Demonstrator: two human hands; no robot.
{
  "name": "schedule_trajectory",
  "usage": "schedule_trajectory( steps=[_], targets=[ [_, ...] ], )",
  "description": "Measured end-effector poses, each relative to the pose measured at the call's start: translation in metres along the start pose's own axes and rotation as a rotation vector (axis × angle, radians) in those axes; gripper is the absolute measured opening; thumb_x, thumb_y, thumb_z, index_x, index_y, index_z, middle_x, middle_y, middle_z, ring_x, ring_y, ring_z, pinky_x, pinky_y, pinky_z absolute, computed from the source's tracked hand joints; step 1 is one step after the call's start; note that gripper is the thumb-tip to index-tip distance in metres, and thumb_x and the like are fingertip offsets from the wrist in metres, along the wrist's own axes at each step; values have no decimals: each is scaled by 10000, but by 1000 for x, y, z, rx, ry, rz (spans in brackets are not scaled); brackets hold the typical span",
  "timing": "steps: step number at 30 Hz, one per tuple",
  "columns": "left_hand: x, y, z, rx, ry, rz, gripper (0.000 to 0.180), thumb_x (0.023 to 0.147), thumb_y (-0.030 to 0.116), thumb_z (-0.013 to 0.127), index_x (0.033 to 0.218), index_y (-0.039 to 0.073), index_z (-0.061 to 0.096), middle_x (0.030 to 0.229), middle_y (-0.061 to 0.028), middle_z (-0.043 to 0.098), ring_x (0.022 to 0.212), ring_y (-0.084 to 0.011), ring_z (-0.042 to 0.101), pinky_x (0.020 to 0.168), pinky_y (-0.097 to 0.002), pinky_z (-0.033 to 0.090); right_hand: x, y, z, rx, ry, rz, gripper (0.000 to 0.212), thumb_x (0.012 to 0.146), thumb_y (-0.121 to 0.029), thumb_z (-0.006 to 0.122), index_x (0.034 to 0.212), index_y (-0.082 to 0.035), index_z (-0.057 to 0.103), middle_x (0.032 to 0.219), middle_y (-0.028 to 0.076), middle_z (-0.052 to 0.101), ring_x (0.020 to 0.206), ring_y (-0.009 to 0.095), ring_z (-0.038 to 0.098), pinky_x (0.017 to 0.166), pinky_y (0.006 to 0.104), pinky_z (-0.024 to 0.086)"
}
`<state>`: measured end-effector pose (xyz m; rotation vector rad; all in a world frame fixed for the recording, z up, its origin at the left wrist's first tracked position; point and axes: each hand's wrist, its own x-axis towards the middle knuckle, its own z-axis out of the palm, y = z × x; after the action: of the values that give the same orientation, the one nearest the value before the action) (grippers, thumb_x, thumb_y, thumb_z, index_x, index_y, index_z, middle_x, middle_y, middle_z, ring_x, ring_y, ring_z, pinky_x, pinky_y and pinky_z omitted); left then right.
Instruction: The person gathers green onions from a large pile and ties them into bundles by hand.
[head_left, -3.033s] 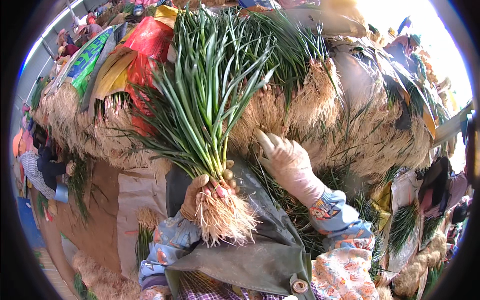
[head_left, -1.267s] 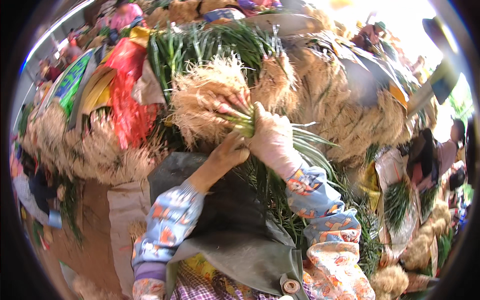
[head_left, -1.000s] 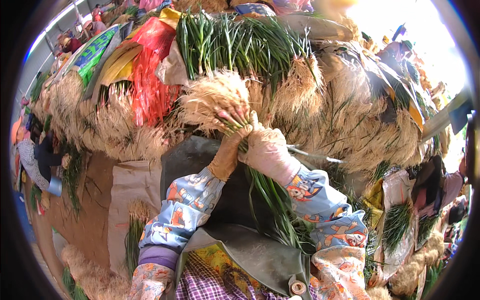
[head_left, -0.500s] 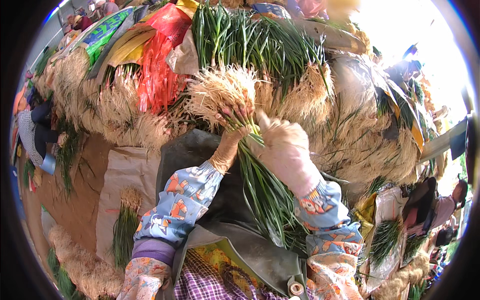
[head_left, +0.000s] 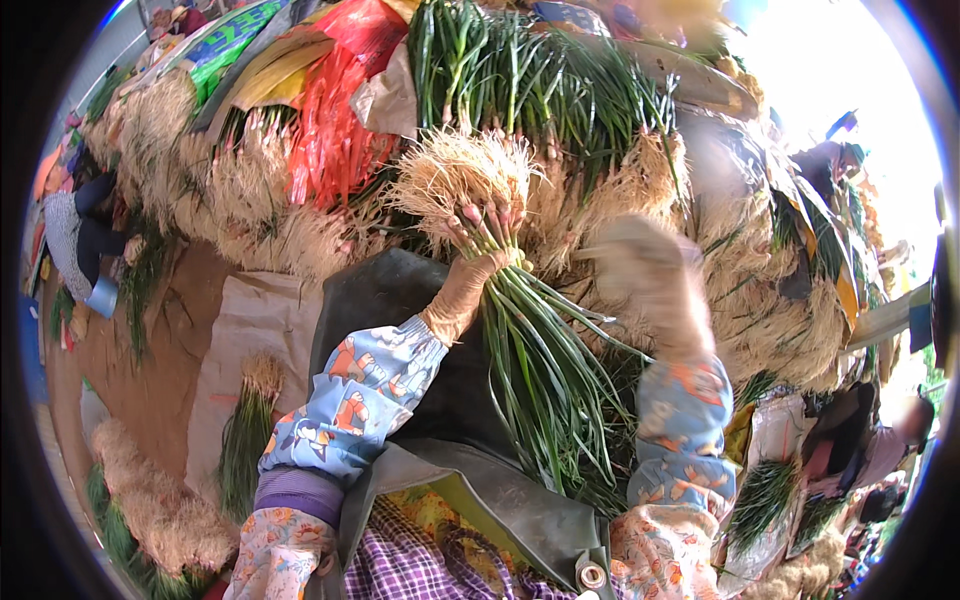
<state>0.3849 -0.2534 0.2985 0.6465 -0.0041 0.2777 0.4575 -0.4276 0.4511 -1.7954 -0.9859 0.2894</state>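
Observation:
My left hand (head_left: 464, 294) is closed around the necks of a bunch of spring onions (head_left: 535, 365). Its shaggy pale roots (head_left: 462, 180) point up and away from me, over pinkish bulbs. The long green leaves hang down toward my lap, across a dark apron (head_left: 385, 310). To the right of the bunch and apart from it is my right hand (head_left: 650, 265), so smeared by motion that its fingers do not show. One or two leaves stick out of the bunch toward my right wrist.
Rooted spring onions (head_left: 540, 85) are heaped ahead, partly under a red plastic sheet (head_left: 345, 110). Another bunch (head_left: 247, 430) lies on a pale sack (head_left: 235, 340) at left. A person (head_left: 75, 240) bends at far left; another person (head_left: 880, 430) is at right.
My right hand has moved off the bunch, outward to the right. My left hand keeps its hold, and the leaves now hang more spread out.

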Motion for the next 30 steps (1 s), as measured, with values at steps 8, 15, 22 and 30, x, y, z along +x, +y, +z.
schedule_trajectory(
  steps=[8, 15, 22, 30],
  targets=[
    [4, -16, -5, 344, 118, -29, 409, 789, 216, 635, 1121, 10, 513, 1073, -63, 557, 954, -143, 533, 845, -292, 435, 29, 8, 33, -1173, -256, -407, 570, 791, 2, 501, 1327, -152, 382, 999, 44, 578, 861, 154, 585, 696, 265, 476],
    [8, -13, -1, 510, 79, 91, 514, 790, 244, 657, 1223, 43, 468, 1153, -20, 527, 1079, -121, 453, 932, -282, 356, 44, 31, 60, -1552, -305, -653, 113, 791, -135, 558, 879, -81, 604, 708, 22, 526, 646, 145, 555, 569, 283, 446],
    [2, -4, -14, 203, 53, -53, 397, 794, 80, 592, 1177, 39, 495, 1138, -25, 523, 981, -143, 532, 815, -324, 477, 5, 34, -55, -316, 273, 180, 276, 820, -98, 576, 1096, -84, 589, 1000, 63, 600, 868, 124, 576, 749, 243, 486],
    [-6, 0, 20, 198, -177, -277, 427, 791, 218, 615, 1136, -10, 509, 1034, -111, 599, 930, -202, 588, 862, -335, 463, 89, 28, 64, -769, -152, -564, 340, 801, -393, 588, 1051, -164, 624, 895, 103, 641, 885, 229, 605, 824, 341, 468]
  ],
)
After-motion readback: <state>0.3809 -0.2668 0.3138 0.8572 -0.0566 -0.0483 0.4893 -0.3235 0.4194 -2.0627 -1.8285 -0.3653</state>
